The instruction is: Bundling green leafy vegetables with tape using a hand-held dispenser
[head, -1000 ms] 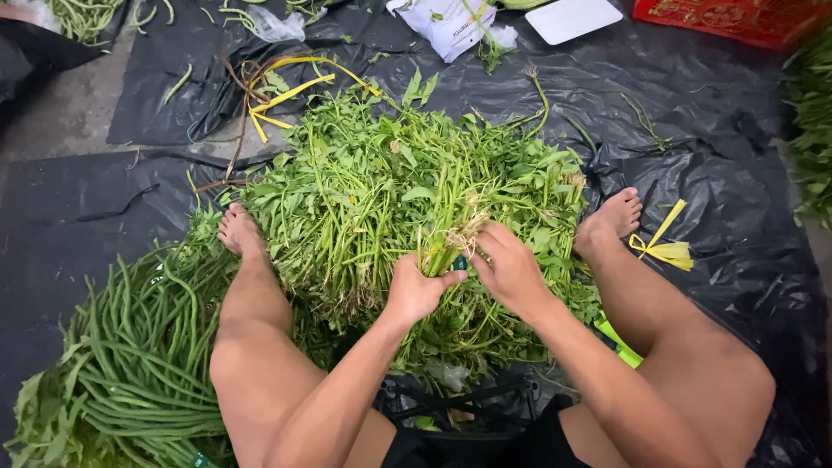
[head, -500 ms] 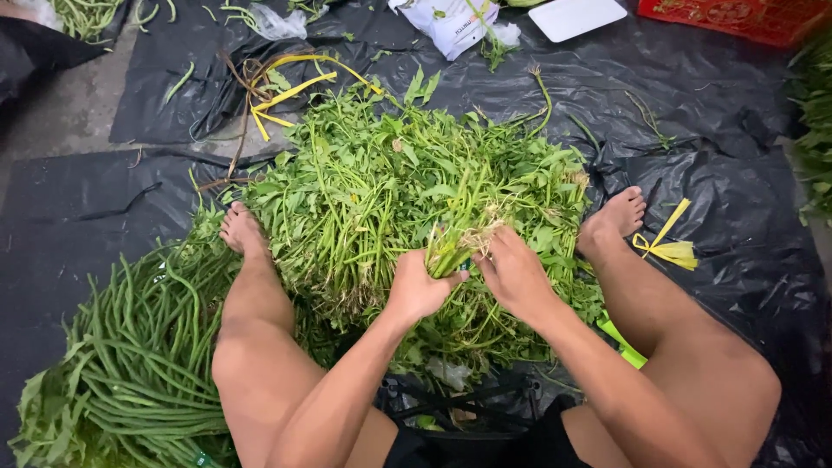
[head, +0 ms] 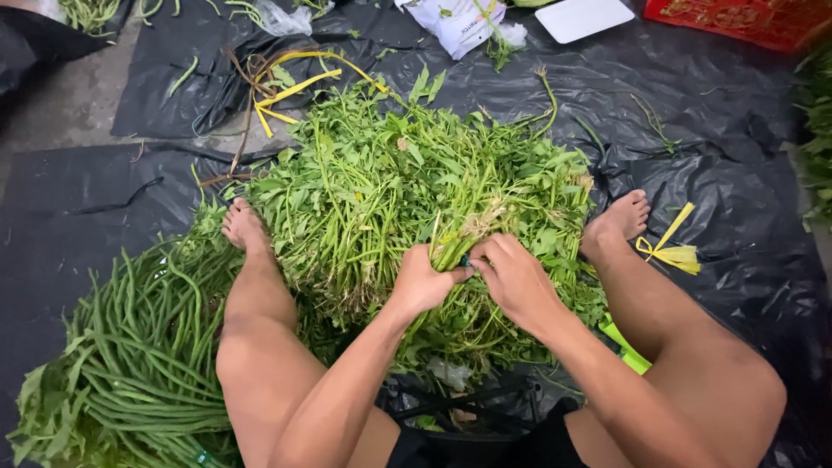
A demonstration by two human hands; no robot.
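Person seated on floor, legs spread, both bare feet on black plastic sheet (head: 711,113).

Left hand (head: 422,282): grip pressed together around a small bundle of stems (head: 451,250), at the near side of the big pile of leafy greens (head: 407,182) that fills the middle of the sheet. Right hand (head: 513,276): fingers pinching the same bundle just beside the left hand, the two hands touching at the stems. Something small and dark sits between the thumbs; too small to tell what.

Doing it well, as I judge: keep the cut ends level, hold the stems tight low down, lift the bundle free of the tangle without tearing leaves.

Count:
- leafy piles: one.
- long-bean heaps (head: 130,347): one, at the sheet's near left edge, against the left leg.
- yellow straps: one loose tangle (head: 295,87) at the far left edge, one knotted piece (head: 672,251) beside the right foot.
- white bag (head: 459,22), white tray (head: 581,17), red crate (head: 754,17): one each, along the far edge.
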